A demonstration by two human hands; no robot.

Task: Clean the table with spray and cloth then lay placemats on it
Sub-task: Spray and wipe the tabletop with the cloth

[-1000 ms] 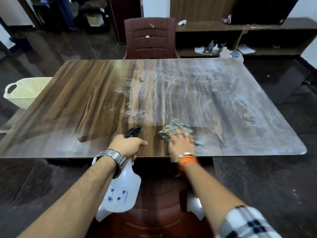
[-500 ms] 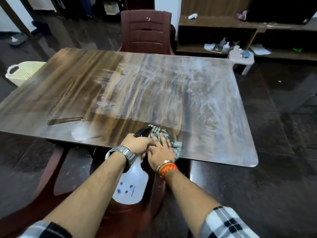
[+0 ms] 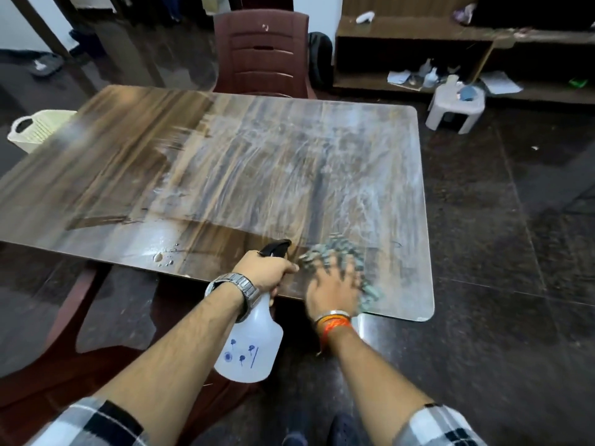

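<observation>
A wooden table (image 3: 135,162) fills the middle of the view, its right half streaked with whitish wet smears. My left hand (image 3: 269,270) grips the neck of a clear plastic spray bottle (image 3: 254,346) with a black nozzle; the bottle hangs below the table's near edge. My right hand (image 3: 333,292), blurred by motion, presses flat with spread fingers on a grey-green checked cloth (image 3: 346,252) near the table's front right corner. A few water drops (image 3: 162,257) sit on the near edge to the left.
A dark red chair (image 3: 262,53) stands at the table's far side. A cream basket (image 3: 38,128) sits at the left, a small white stool (image 3: 455,106) at the back right before a low wooden shelf (image 3: 418,37). Another red chair (image 3: 64,333) is below the near edge.
My right hand has slid the cloth rightward away from the spray bottle towards the front right corner. The view has shifted slightly. My left hand keeps hold of the bottle.
</observation>
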